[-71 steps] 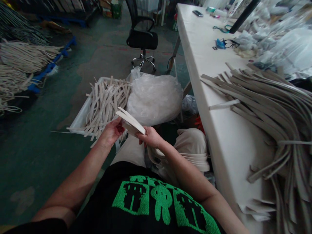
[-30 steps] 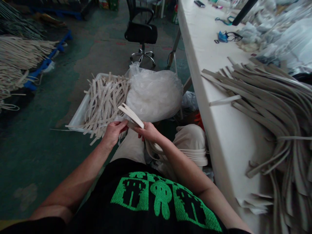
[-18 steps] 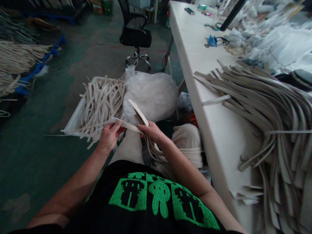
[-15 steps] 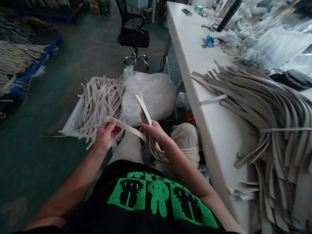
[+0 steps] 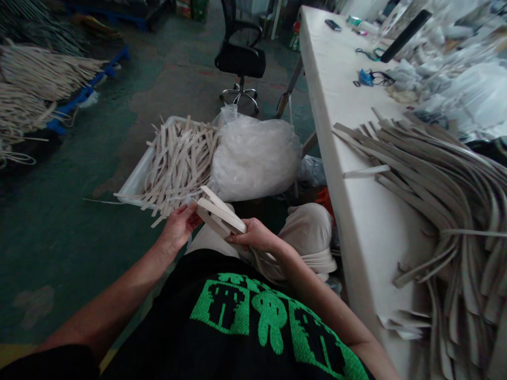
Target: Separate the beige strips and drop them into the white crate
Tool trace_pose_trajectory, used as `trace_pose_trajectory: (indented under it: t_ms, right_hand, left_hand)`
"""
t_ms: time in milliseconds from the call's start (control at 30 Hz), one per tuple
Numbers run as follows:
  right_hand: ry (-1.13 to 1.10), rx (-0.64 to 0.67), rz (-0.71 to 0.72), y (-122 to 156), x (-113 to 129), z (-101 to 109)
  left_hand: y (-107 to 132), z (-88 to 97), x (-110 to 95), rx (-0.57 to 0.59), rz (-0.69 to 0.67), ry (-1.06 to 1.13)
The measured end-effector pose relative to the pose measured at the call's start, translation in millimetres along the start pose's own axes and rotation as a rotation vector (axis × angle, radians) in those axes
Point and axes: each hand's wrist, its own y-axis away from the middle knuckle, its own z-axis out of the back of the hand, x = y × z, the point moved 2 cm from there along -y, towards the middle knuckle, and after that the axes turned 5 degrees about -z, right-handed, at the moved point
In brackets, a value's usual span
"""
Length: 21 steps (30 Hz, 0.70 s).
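Note:
Over my lap, my right hand (image 5: 256, 234) is wrapped round a small bundle of flat beige strips (image 5: 224, 211). Their front ends point away and to the left; the rest trails back beneath my right forearm. My left hand (image 5: 182, 219) pinches the end of one strip, left of the bundle. Just beyond the left hand stands a white plastic bin (image 5: 137, 177) heaped with short beige strips (image 5: 182, 158), several hanging over its near edge. A stuffed clear plastic bag (image 5: 255, 155) leans beside the bin, past my knees.
A white-covered table (image 5: 348, 211) runs along my right, with a large pile of long beige strips (image 5: 443, 190) on it. Farther back lie a phone (image 5: 332, 25), a blue item (image 5: 367, 77) and loose plastic wrap. An office chair (image 5: 240, 58) stands ahead; strips cover a blue pallet (image 5: 89, 89) at left.
The bundle in my right hand has tipped from nearly upright to pointing left, its ends now close to my left hand. The view has shifted, so the surroundings sit farther right.

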Motion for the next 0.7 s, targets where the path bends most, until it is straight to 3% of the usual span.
trace_pose_trajectory:
  t_ms: [133,267,500,700]
  right_hand:
    - [0.057,0.017,-0.03,10,1,-4]
    - [0.161,-0.12,-0.008,18,4,4]
    - [0.215,-0.172,0.055,1,27,5]
    - [0.329,-0.085,0.041,25,22,12]
  left_hand:
    - [2,7.2,1,-0.01,0.015,0.008]
    - [2,11.3,7,0.0,0.11,-0.023]
    - [20,-12.7,35,0.101,0.233,-0.031]
    - [15,-15.1,30,0.063,0.096,-0.013]
